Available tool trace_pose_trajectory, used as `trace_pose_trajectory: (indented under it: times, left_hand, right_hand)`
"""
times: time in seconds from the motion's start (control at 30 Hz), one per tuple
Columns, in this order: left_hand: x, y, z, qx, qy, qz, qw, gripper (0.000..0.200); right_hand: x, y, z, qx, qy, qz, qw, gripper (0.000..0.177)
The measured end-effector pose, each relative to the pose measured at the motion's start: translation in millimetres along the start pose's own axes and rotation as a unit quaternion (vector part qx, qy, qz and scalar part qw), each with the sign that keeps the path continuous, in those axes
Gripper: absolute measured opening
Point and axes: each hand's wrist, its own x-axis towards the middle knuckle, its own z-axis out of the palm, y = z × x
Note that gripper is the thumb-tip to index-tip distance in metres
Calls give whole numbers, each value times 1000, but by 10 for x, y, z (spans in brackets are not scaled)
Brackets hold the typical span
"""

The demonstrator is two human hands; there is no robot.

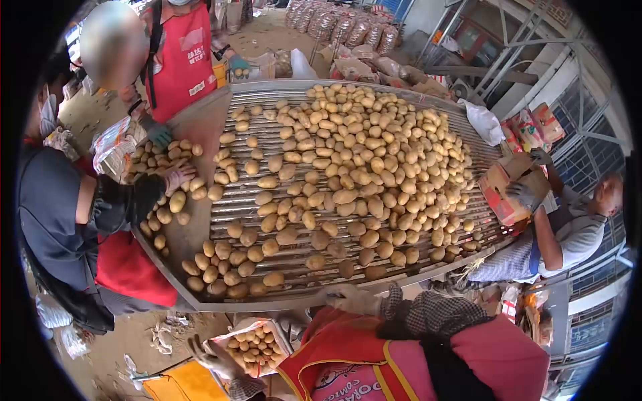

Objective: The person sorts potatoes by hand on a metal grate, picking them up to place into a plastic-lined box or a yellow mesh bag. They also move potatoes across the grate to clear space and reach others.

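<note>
Pale gloves cover both of my hands. At the lower left, my left hand (215,359) has its fingers spread beside an open box of potatoes (257,347); nothing shows in its grasp. Across my front, my right hand (353,299) lies at the near metal rim (261,306) of a slatted sorting table. Its fingers are blurred, so their grip cannot be made out. A large heap of potatoes (381,154) covers the middle and right of the slats, with looser ones (227,267) towards the near left corner.
At the left, a dark-sleeved co-worker (57,200) reaches over potatoes. Another in a red apron (184,60) stands at the far left. A co-worker at the right (568,234) holds a cardboard box (511,187). Filled sacks (341,30) stand behind. A yellow crate (187,383) is below.
</note>
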Motion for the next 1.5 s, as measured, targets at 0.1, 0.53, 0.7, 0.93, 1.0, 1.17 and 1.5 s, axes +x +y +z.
trace_pose_trajectory:
  times: [0.1,0.53,0.7,0.93,1.0,1.17,1.5]
  left_hand:
    - [-100,981,555,-88,-128,-9,988,37]
    - [-80,2412,1490,-55,-345,203,915,21]
    - [-33,2438,1480,-48,-364,172,914,23]
    - [-33,2309,1472,-224,-405,-145,874,24]
    - [14,2373,1461,-358,-386,-293,798,32]
    - [208,2554,1325,-713,-415,-221,521,54]
    - [-435,1777,509,-689,-409,-414,432,43]
  right_hand:
    - [-484,26,-476,-126,276,35,952,50]
    - [369,-377,-908,-375,260,-95,884,43]
    - [2011,-235,-872,-534,236,-180,792,45]
    - [2239,-1054,-1118,-150,124,-94,976,39]
    - [2066,-1006,-1085,153,59,-93,982,41]
    - [1035,-861,-296,-249,15,-167,954,61]
    - [626,332,-689,-452,263,-79,849,54]
